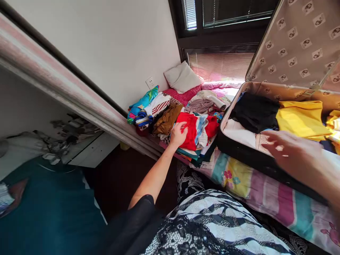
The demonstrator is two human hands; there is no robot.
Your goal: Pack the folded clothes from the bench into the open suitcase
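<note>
My left hand [177, 134] reaches out and rests on a red folded garment [189, 130] atop a stack of folded clothes [198, 150] on the bed, its fingers curled onto the cloth. My right hand [285, 148] hovers over the near rim of an open suitcase [240, 150], fingers apart and blurred, holding nothing. Inside the suitcase lie a black garment [255, 111] and a yellow garment [301, 118].
More folded clothes [151, 108] lie along the white wall, with a brown piece [167, 120] beside them. A white pillow [182, 76] sits below the window blinds. The suitcase lid [297, 42] stands up at right. A striped colourful bedsheet [265, 193] covers the bed.
</note>
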